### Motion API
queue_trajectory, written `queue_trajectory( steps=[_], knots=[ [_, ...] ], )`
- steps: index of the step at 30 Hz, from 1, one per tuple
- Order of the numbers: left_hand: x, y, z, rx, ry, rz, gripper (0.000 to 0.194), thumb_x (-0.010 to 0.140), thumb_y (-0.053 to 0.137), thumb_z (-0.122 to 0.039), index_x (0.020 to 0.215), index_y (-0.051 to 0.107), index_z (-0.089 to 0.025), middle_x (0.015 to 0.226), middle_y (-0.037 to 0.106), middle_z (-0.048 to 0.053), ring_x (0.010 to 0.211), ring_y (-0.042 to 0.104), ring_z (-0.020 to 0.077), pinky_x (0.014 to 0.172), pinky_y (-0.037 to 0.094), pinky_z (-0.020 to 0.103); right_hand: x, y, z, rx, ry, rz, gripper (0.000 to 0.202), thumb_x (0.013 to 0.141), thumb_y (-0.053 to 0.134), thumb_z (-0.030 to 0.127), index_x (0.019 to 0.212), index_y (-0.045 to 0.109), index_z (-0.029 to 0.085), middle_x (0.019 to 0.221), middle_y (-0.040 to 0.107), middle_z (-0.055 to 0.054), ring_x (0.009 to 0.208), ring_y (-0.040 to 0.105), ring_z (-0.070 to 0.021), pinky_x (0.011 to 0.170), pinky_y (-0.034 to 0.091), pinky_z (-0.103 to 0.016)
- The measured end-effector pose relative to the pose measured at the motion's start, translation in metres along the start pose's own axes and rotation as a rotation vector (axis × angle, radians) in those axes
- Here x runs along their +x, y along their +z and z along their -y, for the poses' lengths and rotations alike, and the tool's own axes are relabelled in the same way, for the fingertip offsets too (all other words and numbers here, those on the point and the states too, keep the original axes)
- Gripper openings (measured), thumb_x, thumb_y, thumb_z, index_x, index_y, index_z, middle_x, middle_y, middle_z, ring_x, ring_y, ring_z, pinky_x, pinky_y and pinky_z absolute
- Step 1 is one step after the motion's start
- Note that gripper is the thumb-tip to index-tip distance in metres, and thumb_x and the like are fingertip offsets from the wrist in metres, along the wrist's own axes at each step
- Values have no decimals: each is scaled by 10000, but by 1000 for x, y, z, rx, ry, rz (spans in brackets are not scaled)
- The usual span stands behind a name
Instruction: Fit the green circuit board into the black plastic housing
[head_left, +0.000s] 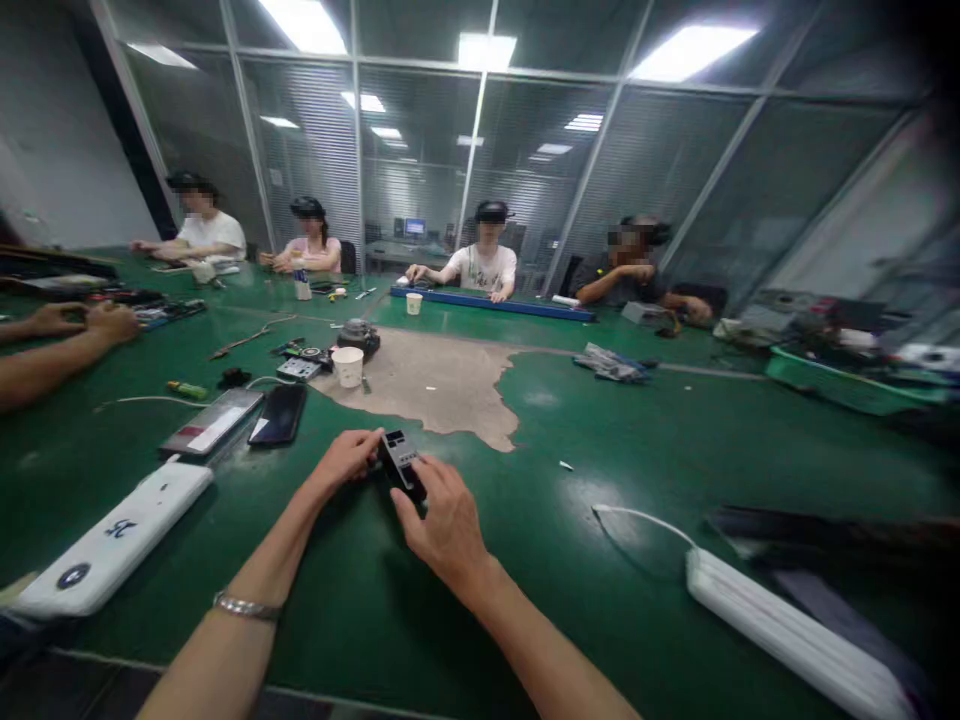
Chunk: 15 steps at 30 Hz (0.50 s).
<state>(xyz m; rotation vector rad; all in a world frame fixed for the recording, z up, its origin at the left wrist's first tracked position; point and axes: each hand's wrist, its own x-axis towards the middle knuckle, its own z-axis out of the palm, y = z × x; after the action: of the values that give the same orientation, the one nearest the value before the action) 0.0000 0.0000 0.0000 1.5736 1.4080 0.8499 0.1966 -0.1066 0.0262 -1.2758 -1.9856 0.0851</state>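
Note:
Between my two hands, just above the green table (540,590), is a small boxy device (400,452) with a grey face, dark slots and black sides; its exact kind I cannot make out. My left hand (351,458) pinches its upper left edge. On the near right side, the fingers of my right hand (450,515) are closed around the lower end, with the thumb below. Part of the device is hidden behind these fingers. A bracelet (247,606) circles my left wrist.
To the left lie a black phone (279,414), a grey box (214,424) and a long white case (116,540). Ahead stands a paper cup (348,367) by a bare patch (442,375). Another white case (795,625) with a cable lies right. Several people sit around the table.

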Motion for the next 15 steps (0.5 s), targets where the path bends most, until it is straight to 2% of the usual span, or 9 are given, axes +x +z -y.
queue_trajectory(
  steps=[5,10,15],
  knots=[
    [-2,-3,-3,-39,3,1,579,796,451,-732,739,572,-168,529,521,-37,373,469,90,341,322,188,-2,6,1,16,2,3,531,885,548,327,1373,452,140,1279,551,-161,1162,521,-279,998,436,-437],
    [-6,-6,-6,-201,-15,5,600,779,486,-733,900,619,-161,627,574,-21,382,446,74,337,301,184,-1,6,-2,70,-6,6,496,885,539,291,1356,470,155,1213,597,-136,1116,553,-257,970,459,-407],
    [-9,-9,-8,-172,-15,87,533,801,527,-671,740,594,-147,521,500,-35,381,426,64,357,303,164,1,5,-3,74,7,-8,499,868,560,292,1339,484,145,1238,590,-132,1130,543,-251,993,438,-398]
  ],
)
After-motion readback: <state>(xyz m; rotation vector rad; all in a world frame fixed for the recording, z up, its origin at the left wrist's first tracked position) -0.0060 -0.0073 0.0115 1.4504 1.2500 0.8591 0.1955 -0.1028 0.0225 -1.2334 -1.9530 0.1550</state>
